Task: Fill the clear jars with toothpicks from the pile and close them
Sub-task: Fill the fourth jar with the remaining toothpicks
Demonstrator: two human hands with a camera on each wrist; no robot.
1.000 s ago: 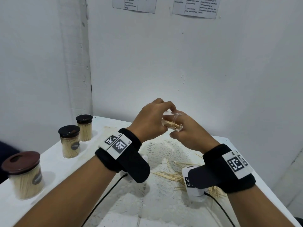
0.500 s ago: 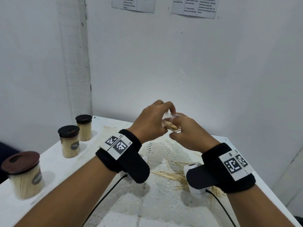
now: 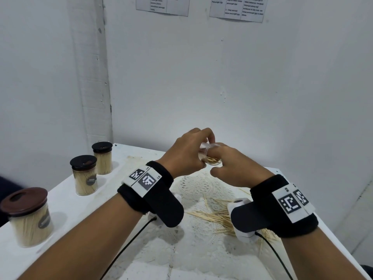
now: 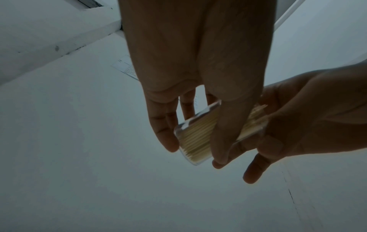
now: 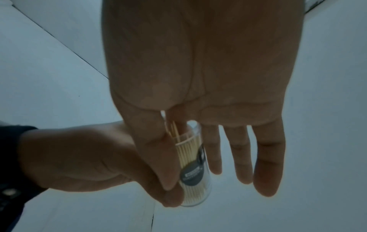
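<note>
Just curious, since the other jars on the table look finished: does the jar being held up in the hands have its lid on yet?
No: the clear jar has an open mouth with toothpicks poking out of it, and no lid.
</note>
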